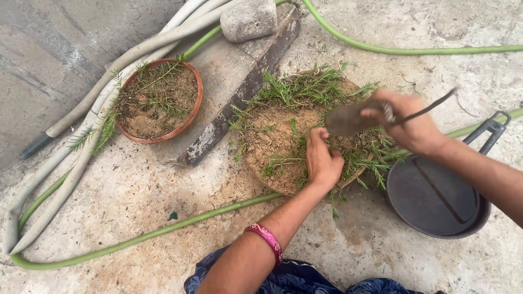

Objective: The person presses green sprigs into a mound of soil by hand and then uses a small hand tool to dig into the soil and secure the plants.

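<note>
The left hand (322,160) presses, fingers curled, into the greenery of the soil-filled plant pot (272,147) at centre. The right hand (411,122) grips a trowel (348,118), seemingly blade-down, over the pot's right edge. A dark pan (436,198) crowds the right; a green hose (163,231) borders the near side.

Soft, even daylight; faint shadows

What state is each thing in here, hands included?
Left hand: closed on plant sprigs in the large pot.
Right hand: gripping a trowel.
Large pot: full of soil and greenery.
Small pot: upright, sparsely planted.
Dark pan: empty.
Green hose: lying slack.
</note>
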